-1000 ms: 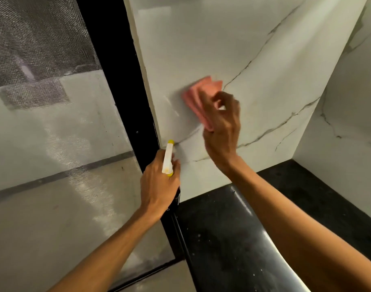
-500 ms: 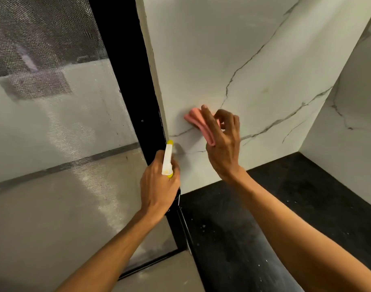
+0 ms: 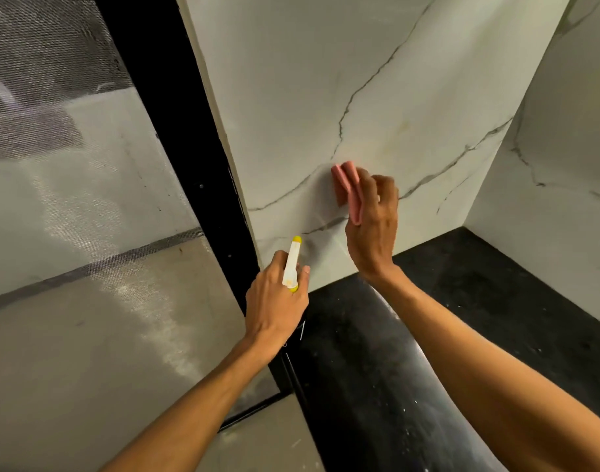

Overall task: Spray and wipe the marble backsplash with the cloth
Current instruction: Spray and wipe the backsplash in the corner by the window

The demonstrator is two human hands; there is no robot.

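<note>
Our right hand (image 3: 371, 229) grips the pink cloth (image 3: 348, 187) against the marble backsplash (image 3: 291, 97), now lower than a second ago and near the counter (image 3: 496, 318), while our left hand (image 3: 274, 303) keeps holding the spray bottle (image 3: 291, 264) beneath, so this strip seems nearly wiped.

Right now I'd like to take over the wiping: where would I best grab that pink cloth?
Likely the folded upper end of the pink cloth, which sticks out above the right hand; come from the upper left. The rest is held against the marble backsplash under that hand.
</note>
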